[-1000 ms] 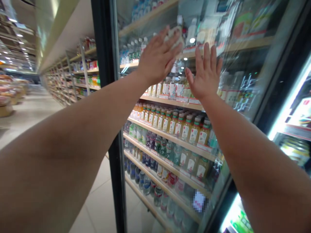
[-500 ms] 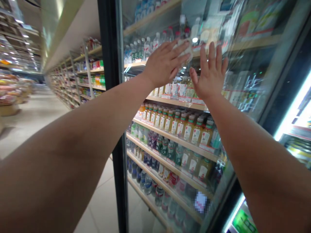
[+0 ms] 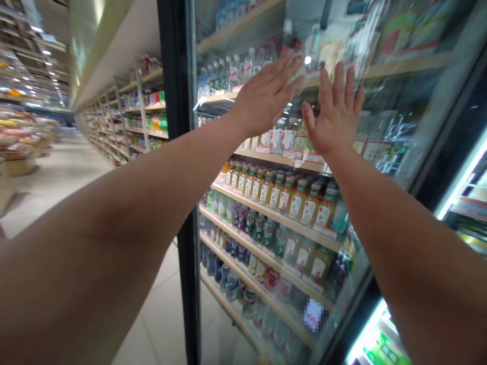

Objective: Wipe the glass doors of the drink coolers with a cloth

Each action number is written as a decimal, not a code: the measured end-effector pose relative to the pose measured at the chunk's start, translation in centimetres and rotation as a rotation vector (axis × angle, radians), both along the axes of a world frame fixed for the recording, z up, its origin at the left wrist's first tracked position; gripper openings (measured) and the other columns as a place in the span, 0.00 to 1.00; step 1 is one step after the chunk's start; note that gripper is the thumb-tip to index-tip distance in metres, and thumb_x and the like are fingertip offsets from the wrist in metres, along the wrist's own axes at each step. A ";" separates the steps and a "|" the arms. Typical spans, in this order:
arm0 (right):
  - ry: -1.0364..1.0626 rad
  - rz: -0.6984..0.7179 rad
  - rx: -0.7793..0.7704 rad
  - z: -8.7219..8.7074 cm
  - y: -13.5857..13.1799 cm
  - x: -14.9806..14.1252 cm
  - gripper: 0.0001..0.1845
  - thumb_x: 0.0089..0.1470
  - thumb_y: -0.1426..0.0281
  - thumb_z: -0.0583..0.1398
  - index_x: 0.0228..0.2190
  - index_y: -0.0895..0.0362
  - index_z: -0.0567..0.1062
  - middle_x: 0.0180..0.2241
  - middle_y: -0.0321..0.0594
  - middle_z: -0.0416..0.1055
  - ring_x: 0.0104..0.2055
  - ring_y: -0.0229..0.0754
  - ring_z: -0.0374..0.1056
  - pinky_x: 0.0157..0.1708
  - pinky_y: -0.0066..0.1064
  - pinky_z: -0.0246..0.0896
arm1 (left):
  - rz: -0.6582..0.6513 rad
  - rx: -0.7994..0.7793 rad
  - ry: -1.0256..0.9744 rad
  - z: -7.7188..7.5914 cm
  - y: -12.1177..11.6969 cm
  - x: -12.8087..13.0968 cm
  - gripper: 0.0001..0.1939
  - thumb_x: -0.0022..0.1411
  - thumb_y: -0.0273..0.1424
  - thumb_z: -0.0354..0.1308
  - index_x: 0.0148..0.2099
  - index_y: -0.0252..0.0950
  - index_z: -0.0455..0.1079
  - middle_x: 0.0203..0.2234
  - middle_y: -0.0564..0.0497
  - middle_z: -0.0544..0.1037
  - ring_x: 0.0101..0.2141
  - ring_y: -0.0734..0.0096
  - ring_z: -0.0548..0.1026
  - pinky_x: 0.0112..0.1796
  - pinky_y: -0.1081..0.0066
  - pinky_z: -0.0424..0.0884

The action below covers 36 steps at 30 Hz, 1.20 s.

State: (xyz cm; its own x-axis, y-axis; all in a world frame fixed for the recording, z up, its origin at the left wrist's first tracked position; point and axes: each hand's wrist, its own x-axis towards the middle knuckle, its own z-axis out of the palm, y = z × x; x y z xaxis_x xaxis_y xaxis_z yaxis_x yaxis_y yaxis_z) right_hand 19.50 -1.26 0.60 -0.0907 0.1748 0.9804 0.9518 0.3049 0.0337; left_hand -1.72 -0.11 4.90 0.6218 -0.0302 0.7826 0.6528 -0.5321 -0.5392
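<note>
Has slid the pale cloth [image 3: 300, 71] toward 4 o'clock across the glass door [image 3: 411, 101], apparently covering another patch. Keeps it pinned under the left hand [image 3: 262, 99], open and unclenched; holds nothing in the right hand [image 3: 335, 119], splayed at 4 o'clock, seemingly flat on glass. Soft, crumpled fabric against slick, reflective glass; toward 6 o'clock, round-shouldered bottles [image 3: 296, 205] on straight, wood-toned shelves [image 3: 274, 217].

The single view is taken from the wearer's head, facing forward and slightly down between both forearms onto the glass door [image 3: 365, 203] at close range. An aisle [image 3: 76, 152] recedes along the left side; no second view shares the scene.
</note>
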 end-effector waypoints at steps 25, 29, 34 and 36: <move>-0.018 -0.044 0.030 0.1 0.0 0.2 0.38 0.59 0.45 0.38 0.69 0.34 0.42 0.71 0.09 0.39 0.76 0.42 0.25 0.73 0.52 0.20 | -0.016 0.073 -0.201 -1.0 -0.1 -1.1 0.35 0.64 0.39 0.50 0.73 0.54 0.54 0.70 0.72 0.45 0.71 0.59 0.43 0.71 0.54 0.40; -0.042 -0.051 0.060 0.0 0.2 0.2 0.40 0.61 0.46 0.38 0.70 0.44 0.45 0.73 0.18 0.32 0.76 0.45 0.27 0.73 0.55 0.23 | -0.035 0.034 0.051 -0.9 0.5 -1.5 0.31 0.66 0.38 0.46 0.69 0.67 0.57 0.67 0.80 0.46 0.70 0.65 0.47 0.71 0.56 0.37; -0.047 -0.065 0.084 0.0 0.5 0.3 0.37 0.62 0.46 0.39 0.70 0.40 0.46 0.73 0.16 0.33 0.76 0.43 0.29 0.74 0.52 0.26 | 0.003 0.058 -0.453 -2.1 0.0 -0.8 0.34 0.67 0.38 0.49 0.74 0.48 0.54 0.71 0.66 0.46 0.71 0.54 0.43 0.71 0.47 0.34; -0.061 -0.073 0.097 0.0 0.5 0.3 0.39 0.63 0.46 0.39 0.70 0.44 0.47 0.73 0.21 0.34 0.76 0.46 0.30 0.74 0.53 0.27 | 0.008 0.060 -0.481 -2.4 0.0 -0.9 0.35 0.67 0.40 0.50 0.74 0.49 0.52 0.71 0.65 0.44 0.71 0.57 0.40 0.71 0.48 0.36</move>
